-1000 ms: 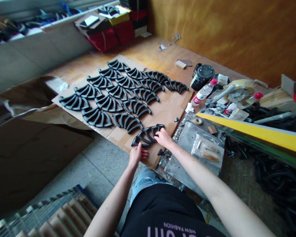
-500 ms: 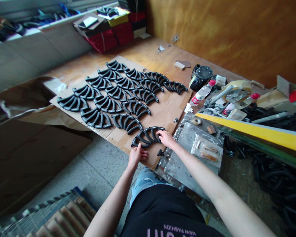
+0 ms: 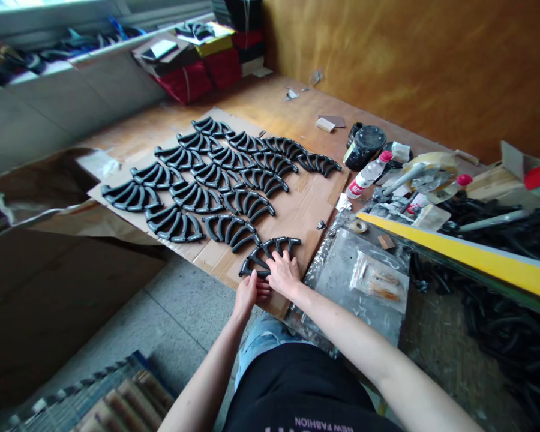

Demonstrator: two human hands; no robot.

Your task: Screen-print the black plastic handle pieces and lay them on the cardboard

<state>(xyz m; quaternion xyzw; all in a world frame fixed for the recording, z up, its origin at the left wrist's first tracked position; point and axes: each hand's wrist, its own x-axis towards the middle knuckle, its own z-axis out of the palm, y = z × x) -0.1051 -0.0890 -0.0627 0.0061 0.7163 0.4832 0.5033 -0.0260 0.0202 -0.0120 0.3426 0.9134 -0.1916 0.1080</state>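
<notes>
A black fan-shaped piece of curved ribbed tubes lies at the near corner of a flat cardboard sheet. My left hand is closed at its near edge, with the thumb against the lower tube and the other fingers bent together. Over the piece's middle ribs is my right hand, its fingers bent down around a tube; the fingertips are partly hidden. Beside this piece, several similar black fans lie in rows across the cardboard.
Right of the cardboard stand a black can and a red-capped bottle. A grey board carries a plastic bag. A yellow-edged bar juts across the right. Red bundles are stacked at the back.
My right hand has moved left from the fan's right end to its middle ribs, close to my left hand. My left hand stays at the near edge.
</notes>
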